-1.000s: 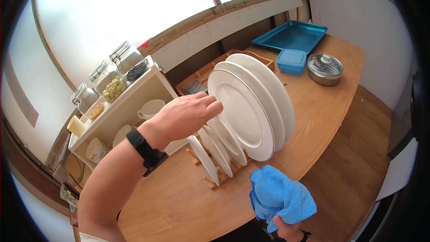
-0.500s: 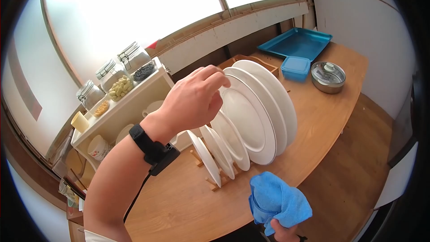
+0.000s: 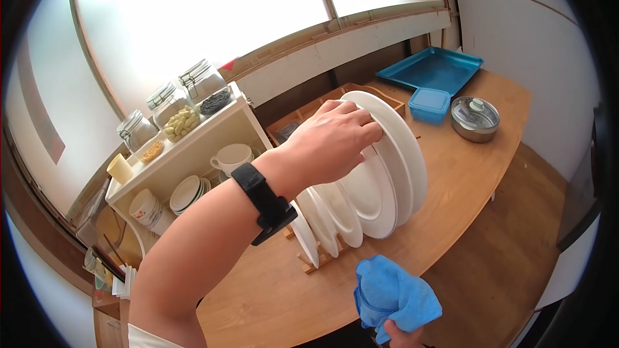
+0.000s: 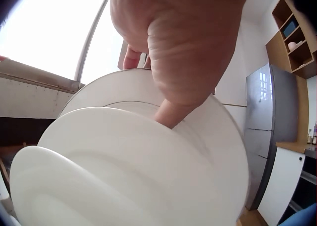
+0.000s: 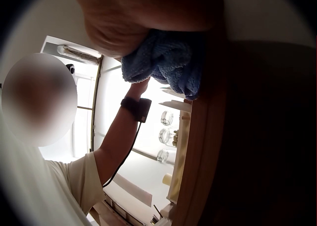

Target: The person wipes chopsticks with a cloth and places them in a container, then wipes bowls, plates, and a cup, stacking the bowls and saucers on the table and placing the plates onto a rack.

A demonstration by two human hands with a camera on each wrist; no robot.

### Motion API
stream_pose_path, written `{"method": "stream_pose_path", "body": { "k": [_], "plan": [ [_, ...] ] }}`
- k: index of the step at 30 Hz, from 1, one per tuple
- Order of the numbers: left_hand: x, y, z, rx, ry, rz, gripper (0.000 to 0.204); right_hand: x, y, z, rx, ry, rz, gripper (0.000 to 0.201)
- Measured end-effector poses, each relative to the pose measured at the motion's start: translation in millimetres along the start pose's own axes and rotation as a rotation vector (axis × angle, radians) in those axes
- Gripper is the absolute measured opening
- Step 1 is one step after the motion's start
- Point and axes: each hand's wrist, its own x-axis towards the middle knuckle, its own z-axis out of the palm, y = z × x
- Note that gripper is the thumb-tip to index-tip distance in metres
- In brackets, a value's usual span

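Several white plates stand on edge in a wooden peg rack [image 3: 309,263], the smaller plates [image 3: 304,235] toward me and the large ones behind. My left hand [image 3: 332,142] is at the top of the large plates, hiding part of their upper rims. The left wrist view shows that hand [image 4: 183,48] pinching a large white plate [image 4: 225,137], thumb on its near face and fingers over its rim. Two nearer plates [image 4: 94,137] overlap it there. Lower right, my right hand [image 3: 403,335] grips a bunched blue cloth [image 3: 396,293], held near the table's front edge.
On the wooden table [image 3: 271,306], a blue tray [image 3: 429,69], a blue lidded box [image 3: 429,106] and a glass-lidded pot [image 3: 475,119] stand behind the plates. To the left, a cream shelf [image 3: 248,122] carries glass jars [image 3: 174,109], with cups and stacked dishes inside.
My left hand rose from the front of the large plates, then moved right and over onto their rims, taking hold of one. The right hand keeps the cloth, shifting slightly down.
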Motion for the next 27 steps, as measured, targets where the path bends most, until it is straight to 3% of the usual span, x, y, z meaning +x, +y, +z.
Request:
{"method": "stream_pose_path", "body": {
  "k": [4,7,11,19,23,27],
  "plan": [
    [-3,-11,-4,0.079,-0.033,0.093,0.016,-1,-2,1,-0.045,-0.036,-0.002,0.064],
    [-11,-14,-16,0.051,-0.119,0.042,0.012,-1,6,-1,-0.077,-0.039,-0.050,0.065],
    [-27,-23,-26,-0.011,-0.034,0.015,0.012,4,7,6,-0.094,-0.024,-0.135,0.062],
    [-72,-26,-68,0.049,0.335,0.037,0.018,-6,18,7,-0.093,-0.074,-0.053,0.062],
    [-120,-29,-88,0.105,0.617,-0.009,0.028,-9,15,13,-0.112,-0.060,-0.123,0.062],
    [-193,-13,-89,-0.113,0.921,-0.155,0.032,-10,35,-1,-0.098,-0.070,-0.137,0.063]
  ]
}}
